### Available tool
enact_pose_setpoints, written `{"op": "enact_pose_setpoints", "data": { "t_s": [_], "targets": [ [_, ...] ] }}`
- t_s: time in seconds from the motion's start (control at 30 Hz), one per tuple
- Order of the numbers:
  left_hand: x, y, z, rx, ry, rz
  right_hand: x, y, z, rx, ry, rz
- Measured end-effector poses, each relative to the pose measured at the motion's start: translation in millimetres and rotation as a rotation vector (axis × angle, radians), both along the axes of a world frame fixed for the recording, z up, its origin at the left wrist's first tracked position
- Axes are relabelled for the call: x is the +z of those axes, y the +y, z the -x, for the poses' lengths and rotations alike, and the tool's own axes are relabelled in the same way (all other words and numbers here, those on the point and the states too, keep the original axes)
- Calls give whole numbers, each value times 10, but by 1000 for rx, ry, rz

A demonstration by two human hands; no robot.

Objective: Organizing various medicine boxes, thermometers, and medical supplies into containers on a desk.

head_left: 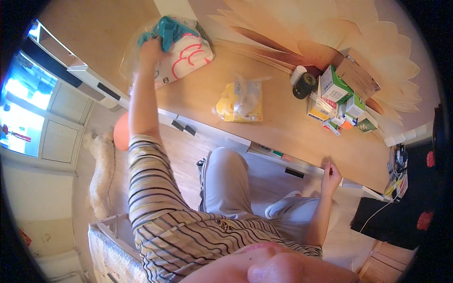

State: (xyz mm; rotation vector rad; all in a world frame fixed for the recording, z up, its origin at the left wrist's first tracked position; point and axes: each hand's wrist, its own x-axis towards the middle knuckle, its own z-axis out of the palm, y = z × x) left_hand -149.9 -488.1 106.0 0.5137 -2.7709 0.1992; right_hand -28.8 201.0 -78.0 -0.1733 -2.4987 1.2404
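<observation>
At the far left of the desk my left hand [152, 51], arm stretched out, has its fingers closed on a crumpled teal cloth-like thing [172, 31] in clear plastic. The teal thing lies at the far end of a white package with red curved lines [191, 59]. Beside the desk's front edge, at the right, my right hand [331, 178] is loosely curled, with nothing visible in it. Between the hands lies a yellow pack [229, 104] with clear plastic wrapping on top.
A dark round jar [304, 86] and several small boxes, among them a green and white box [336, 86], stand against the wall at the right. Drawers line the front of the wooden desk [278, 127]. A pale furry animal [102, 174] is on the floor at left, near an orange ball-like object [121, 132].
</observation>
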Motion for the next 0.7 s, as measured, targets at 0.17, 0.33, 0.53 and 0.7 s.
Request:
{"op": "enact_pose_setpoints", "data": {
  "t_s": [0.17, 0.33, 0.53, 0.7],
  "targets": [
    [793, -158, 1, -183, -218, 161, 127, 39, -63, -2, -56, -4],
    [1843, 238, 46, -201, 40, 459, 320, -30, -34, -56, 59, -151],
    [2372, 1229, -361, -456, 89, 1170, 1228, -1443, 431, 448, 379, -112],
    [2466, 1641, -798, -886, 265, 1345, 1907, -2748, 1097, 846, 434, 1]
  ]
}}
